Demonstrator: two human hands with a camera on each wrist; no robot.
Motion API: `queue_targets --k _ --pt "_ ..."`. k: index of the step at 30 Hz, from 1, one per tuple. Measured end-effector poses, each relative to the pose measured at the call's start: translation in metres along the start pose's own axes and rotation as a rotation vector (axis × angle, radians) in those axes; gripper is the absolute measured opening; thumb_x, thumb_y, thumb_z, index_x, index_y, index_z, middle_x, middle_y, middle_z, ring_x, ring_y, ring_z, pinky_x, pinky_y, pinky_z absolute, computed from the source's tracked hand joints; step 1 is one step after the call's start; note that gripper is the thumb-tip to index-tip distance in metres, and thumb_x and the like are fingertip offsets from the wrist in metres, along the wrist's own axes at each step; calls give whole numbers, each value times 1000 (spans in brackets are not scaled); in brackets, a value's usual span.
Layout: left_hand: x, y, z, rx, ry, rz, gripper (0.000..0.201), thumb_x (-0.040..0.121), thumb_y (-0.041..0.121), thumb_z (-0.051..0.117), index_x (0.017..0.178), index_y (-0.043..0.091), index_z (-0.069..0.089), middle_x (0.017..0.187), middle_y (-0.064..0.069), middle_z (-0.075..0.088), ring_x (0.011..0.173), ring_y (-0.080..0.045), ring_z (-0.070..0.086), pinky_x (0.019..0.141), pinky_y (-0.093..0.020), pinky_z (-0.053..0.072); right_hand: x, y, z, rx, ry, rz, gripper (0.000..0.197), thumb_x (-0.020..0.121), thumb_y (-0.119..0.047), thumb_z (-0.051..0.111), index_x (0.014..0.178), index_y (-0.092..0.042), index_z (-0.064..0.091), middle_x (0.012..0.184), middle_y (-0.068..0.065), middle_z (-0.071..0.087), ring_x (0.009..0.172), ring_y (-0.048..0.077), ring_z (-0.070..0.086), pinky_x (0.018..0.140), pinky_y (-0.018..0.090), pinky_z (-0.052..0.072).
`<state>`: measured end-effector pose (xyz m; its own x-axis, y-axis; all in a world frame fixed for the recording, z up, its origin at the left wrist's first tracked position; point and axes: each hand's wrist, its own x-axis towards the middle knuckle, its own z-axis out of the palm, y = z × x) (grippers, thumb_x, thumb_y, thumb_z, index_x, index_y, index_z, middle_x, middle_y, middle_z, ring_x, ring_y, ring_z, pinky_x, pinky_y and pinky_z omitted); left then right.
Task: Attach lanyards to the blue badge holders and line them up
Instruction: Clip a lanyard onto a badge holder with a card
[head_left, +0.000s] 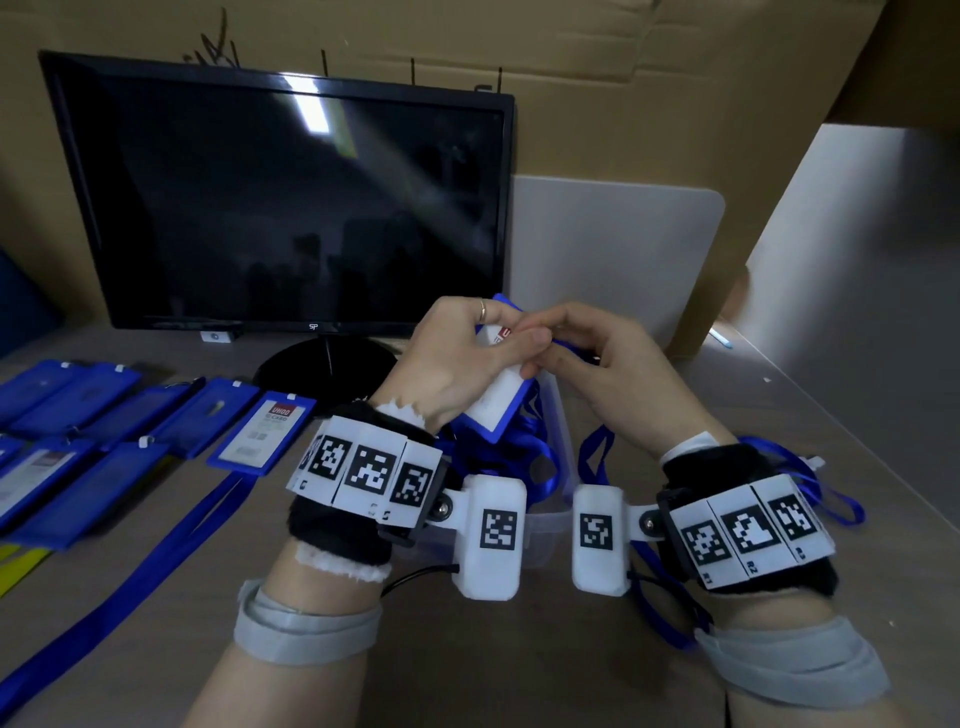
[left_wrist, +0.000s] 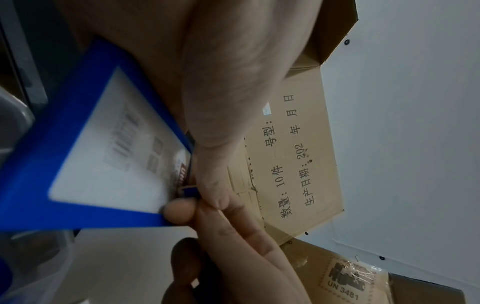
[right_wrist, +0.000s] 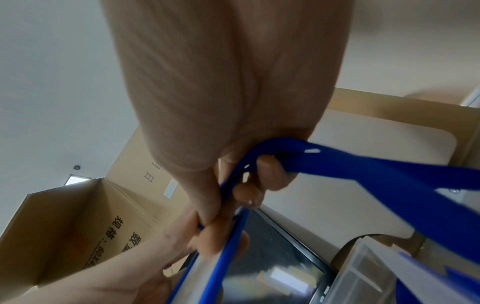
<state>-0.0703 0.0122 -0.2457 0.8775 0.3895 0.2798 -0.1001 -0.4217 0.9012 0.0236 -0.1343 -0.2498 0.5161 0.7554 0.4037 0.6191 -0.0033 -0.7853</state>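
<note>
Partly hidden: badge holder (head_left: 496, 400) behind hands (head_left: 524, 358).

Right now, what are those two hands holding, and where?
The left hand grips a blue badge holder near its top edge; the right hand pinches a blue lanyard at its clip end.

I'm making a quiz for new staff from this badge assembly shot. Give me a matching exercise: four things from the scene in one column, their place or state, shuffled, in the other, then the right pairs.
Things
1. left hand
2. right hand
3. monitor
4. badge holders

Place or state
A. dark screen, standing at the back of the desk
B. lying in rows on the desk, at the left
C. pinches the end of a blue lanyard
D. grips the raised badge holder

Pairs: 1-D, 2-C, 3-A, 4-B
</note>
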Motion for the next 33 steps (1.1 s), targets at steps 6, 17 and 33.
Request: queue_targets --k 6,17,33 --pt "-2 1 -6 29 -29 19 20 89 36 74 84 18 81 83 -2 78 84 -21 73 82 -36 60 2 0 0 130 -34 62 14 104 -5 43 109 -18 50 81 2 68 74 -1 66 70 11 48" --pt "6 -14 -27 347 409 -138 27 87 43 70 66 25 68 68 12 63 79 -19 64 71 -31 48 1 33 -24 -265 318 325 19 84 -37 76 98 -25 74 84 -7 70 82 12 66 72 31 50" --pt "-1 -9 -31 386 342 -208 28 88 39 71 65 22 68 76 10 65 87 -19 65 86 -45 57 9 17 -13 152 388 197 25 101 -16 53 89 -19 75 87 2 79 90 23 75 89 49 59"
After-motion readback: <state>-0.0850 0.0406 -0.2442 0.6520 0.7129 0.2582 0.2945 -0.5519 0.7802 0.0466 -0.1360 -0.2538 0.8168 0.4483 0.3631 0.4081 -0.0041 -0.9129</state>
